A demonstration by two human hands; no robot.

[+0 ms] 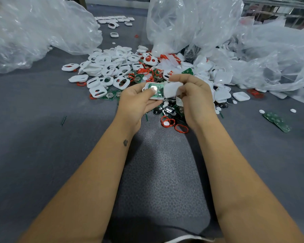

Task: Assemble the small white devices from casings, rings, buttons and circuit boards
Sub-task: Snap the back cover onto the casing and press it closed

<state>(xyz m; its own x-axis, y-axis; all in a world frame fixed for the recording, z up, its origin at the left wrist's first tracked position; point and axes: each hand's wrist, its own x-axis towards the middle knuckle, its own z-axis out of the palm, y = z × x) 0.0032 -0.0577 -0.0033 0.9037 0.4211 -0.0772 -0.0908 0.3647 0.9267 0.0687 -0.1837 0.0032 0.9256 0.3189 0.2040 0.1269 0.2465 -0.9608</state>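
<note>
My left hand (136, 102) grips a white casing half (146, 87) with a green circuit board (156, 91) seated in it, thumb pressed on the board's round metal cell. My right hand (195, 97) pinches a plain white casing cover (173, 90) against the right edge of that half. Both are held just above a heap of white casings (109, 67), red rings (181, 128) and green circuit boards (111, 95).
Crumpled clear plastic bags lie at the left (39, 28), centre back (191, 23) and right (279, 64). Finished white devices (114, 20) sit in rows far back. Loose boards (277, 121) and a white cover (241, 96) lie to the right on the grey mat (42, 137).
</note>
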